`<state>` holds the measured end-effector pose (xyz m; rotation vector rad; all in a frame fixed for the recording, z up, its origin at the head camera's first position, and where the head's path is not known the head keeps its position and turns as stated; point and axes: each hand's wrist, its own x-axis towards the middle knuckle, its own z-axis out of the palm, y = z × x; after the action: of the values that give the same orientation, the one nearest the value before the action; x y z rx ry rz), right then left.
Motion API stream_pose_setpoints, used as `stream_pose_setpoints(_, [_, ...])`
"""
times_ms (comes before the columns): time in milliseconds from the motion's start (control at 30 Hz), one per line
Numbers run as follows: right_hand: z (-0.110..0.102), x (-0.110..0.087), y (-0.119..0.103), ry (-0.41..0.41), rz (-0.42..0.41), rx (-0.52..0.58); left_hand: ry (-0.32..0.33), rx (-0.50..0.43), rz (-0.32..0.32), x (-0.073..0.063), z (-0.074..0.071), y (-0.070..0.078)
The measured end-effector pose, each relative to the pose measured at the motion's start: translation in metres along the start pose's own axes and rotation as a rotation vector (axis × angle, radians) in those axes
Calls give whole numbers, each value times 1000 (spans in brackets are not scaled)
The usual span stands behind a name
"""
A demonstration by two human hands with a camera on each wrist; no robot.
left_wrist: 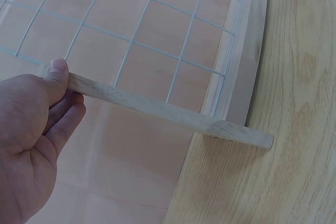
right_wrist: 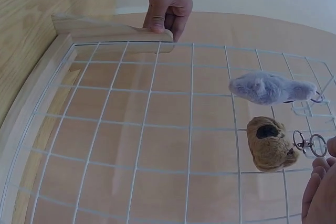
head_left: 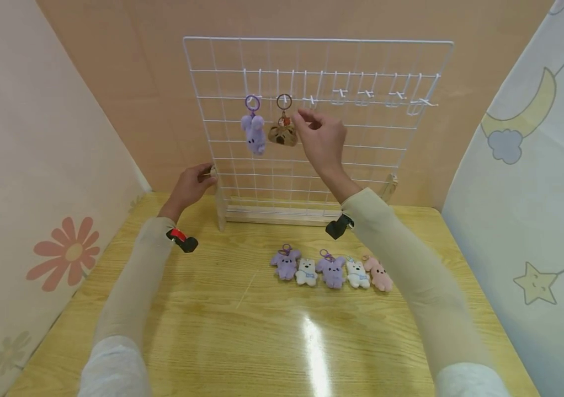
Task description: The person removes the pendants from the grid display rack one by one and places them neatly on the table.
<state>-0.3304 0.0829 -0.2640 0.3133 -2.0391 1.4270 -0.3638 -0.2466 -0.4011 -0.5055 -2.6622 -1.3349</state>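
Note:
My left hand (head_left: pixel 190 187) grips the upper end of the wooden side post (left_wrist: pixel 136 100) of a white wire grid rack (head_left: pixel 312 39), thumb on one side and fingers on the other. A brown plush keychain (head_left: pixel 282 135) hangs by its ring from a hook on the grid. Just right of it is my right hand (head_left: pixel 323 135), its fingers loosely bent close to the ring with nothing visible between them. To the left of the brown plush, a purple plush keychain (head_left: pixel 254 135) hangs from another hook. In the right wrist view, the right hand (right_wrist: pixel 321 195) is partly cut off.
More white hooks (head_left: pixel 366 94) line the grid to the right. On the wooden table (head_left: pixel 202 320) lies a row of plush keychains, among them a purple one (head_left: pixel 332 273), a white one (head_left: pixel 307 272) and a pink one (head_left: pixel 380 275). Patterned walls stand on both sides.

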Motion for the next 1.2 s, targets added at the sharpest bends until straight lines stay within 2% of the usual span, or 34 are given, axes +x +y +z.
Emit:
stream_pose_setpoints(367, [17, 17, -2, 39, 107, 27, 13, 43, 7, -1, -2, 2])
stream_pose_setpoints(967, [23, 23, -3, 51, 88, -64, 6, 51, 3, -1, -1, 3])
stream_pose_setpoints(1200, [24, 21, -4, 57, 89, -48, 8, 43, -1, -3, 0, 3])
